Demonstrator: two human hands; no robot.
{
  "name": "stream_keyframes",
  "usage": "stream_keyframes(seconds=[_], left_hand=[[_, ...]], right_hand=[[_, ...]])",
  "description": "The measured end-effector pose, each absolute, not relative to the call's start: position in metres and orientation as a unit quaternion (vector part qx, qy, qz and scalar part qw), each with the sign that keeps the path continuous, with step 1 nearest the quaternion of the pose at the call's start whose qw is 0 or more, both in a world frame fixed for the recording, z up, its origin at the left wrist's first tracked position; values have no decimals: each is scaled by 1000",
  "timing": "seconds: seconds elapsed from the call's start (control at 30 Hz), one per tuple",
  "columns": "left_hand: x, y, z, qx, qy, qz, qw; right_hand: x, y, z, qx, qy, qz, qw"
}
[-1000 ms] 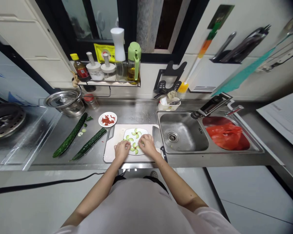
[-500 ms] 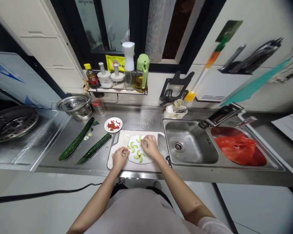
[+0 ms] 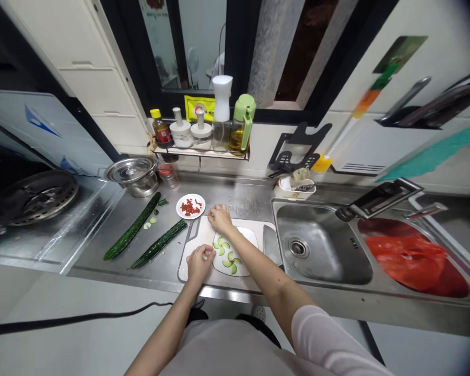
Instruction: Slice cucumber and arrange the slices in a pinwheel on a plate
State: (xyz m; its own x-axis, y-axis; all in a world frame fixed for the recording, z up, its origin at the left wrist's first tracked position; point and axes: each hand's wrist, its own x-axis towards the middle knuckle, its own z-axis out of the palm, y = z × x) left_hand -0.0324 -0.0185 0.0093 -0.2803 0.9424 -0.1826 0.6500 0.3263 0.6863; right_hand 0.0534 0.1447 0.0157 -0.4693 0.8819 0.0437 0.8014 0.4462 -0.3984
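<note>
My right hand (image 3: 220, 218) is over the back edge of the cutting board (image 3: 201, 235), fingers curled and pinched together beside the small white dish (image 3: 181, 212) of chopped red bits (image 3: 190, 207). Whatever it may hold is too small to make out. Resting at the board's left side, my left hand (image 3: 199, 265) has thumb and fingertips drawn together by the white plate (image 3: 249, 236); its contents are hidden. On that plate, cucumber slices (image 3: 232, 263) lie in flower-like rings, one with a red centre. My right forearm covers part of the plate.
A kitchen knife (image 3: 271, 243) lies at the board's right. Two cucumbers (image 3: 132, 227) (image 3: 160, 244) and scraps lie left. Beyond are a lidded steel pot (image 3: 135, 177), a seasoning rack (image 3: 203, 152), and the sink (image 3: 325, 256) with a red plastic bag (image 3: 409, 258) in its right basin.
My right hand has moved from above the plate back and left to beside the small dish. My left hand stays by the plate. The view has shifted slightly left.
</note>
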Motion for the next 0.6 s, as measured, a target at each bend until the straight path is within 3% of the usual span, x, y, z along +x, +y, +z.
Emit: stream_keyframes(seconds=[0.6], left_hand=[[-39, -22, 2, 488, 769, 297, 287]], right_hand=[[-17, 209, -9, -510, -843, 165, 50]])
